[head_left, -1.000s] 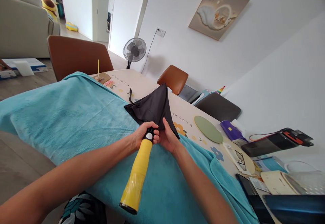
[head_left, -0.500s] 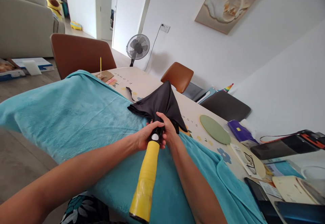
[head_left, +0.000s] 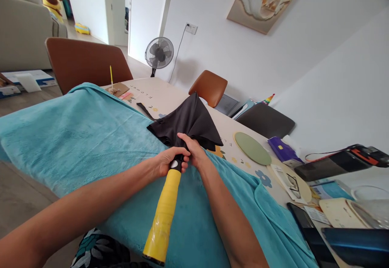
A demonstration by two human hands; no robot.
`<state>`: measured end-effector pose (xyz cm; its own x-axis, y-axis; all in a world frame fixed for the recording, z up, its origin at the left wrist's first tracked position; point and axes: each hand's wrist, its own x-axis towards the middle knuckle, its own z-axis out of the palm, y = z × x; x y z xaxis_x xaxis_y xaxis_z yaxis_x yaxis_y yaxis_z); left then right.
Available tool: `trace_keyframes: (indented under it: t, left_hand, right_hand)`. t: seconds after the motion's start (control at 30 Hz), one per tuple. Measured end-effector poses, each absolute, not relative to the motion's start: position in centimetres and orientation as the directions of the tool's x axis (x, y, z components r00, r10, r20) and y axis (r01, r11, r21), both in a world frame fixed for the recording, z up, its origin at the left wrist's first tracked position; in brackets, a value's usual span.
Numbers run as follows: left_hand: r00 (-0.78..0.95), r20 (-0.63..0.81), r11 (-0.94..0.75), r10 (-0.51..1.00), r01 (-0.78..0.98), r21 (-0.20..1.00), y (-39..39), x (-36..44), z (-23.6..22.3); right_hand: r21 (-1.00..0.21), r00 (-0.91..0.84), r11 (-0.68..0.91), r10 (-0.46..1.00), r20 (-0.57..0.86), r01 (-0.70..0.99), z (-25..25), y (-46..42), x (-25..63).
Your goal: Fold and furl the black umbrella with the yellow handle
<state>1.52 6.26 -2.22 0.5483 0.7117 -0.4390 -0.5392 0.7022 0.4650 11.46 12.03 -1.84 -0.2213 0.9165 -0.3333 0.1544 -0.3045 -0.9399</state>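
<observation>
A black umbrella (head_left: 194,118) with loosely folded canopy points away from me over the table. Its yellow-wrapped handle (head_left: 162,215) slopes down toward my lap, with a pale button near the top. My left hand (head_left: 170,160) is closed around the black neck just above the yellow wrap. Just beyond it, my right hand (head_left: 193,148) grips the base of the canopy and shaft, its thumb lying along the fabric. A black strap (head_left: 145,111) sticks out at the canopy's left. Under both hands spreads a turquoise blanket (head_left: 100,134).
The patterned table (head_left: 170,92) carries a green oval mat (head_left: 253,148), a purple packet (head_left: 284,150), glasses (head_left: 294,186), a dark bottle (head_left: 331,164) and a phone (head_left: 304,217) at right. A yellow candle (head_left: 111,75) stands far left. Brown chairs (head_left: 88,59) and a fan (head_left: 159,53) are behind.
The umbrella and both hands have shifted slightly left in view, and the canopy's folds spread a little differently. My view has turned slightly right. Both hands keep their grip.
</observation>
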Motion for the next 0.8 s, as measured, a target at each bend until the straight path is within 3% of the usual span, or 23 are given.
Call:
trace_keyframes:
  t: [0.13,0.23,0.37,0.47,0.57,0.8]
  left_hand:
    - [0.569,-0.405,0.699,0.716,-0.582,0.417,6.3,1.4,-2.3]
    - [0.565,-0.432,0.711,0.703,-0.58,0.398,6.3,1.4,-2.3]
    - [0.548,-0.46,0.713,0.699,-0.578,0.397,6.2,1.5,-2.4]
    - [0.536,-0.459,0.704,0.709,-0.578,0.412,6.1,1.5,-2.4]
    - [0.53,-0.451,0.695,0.718,-0.58,0.425,6.2,1.5,-2.5]
    - [0.524,-0.462,0.698,0.716,-0.567,0.438,6.3,1.5,-2.7]
  right_hand:
    - [-0.833,-0.344,-0.26,0.82,-0.458,0.489,1.0,12.1,14.3]
    - [-0.854,-0.469,-0.206,0.763,-0.446,0.477,3.7,12.5,17.4]
    - [-0.947,-0.063,-0.107,0.989,-0.132,0.304,4.7,14.3,21.2]
    - [-0.858,0.166,-0.137,0.984,-0.061,0.496,2.8,16.0,22.8]
    - [-0.709,0.201,-0.198,0.976,-0.081,0.677,0.4,17.3,23.5]
    - [-0.646,0.082,-0.154,0.987,-0.139,0.748,-2.4,17.9,23.4]
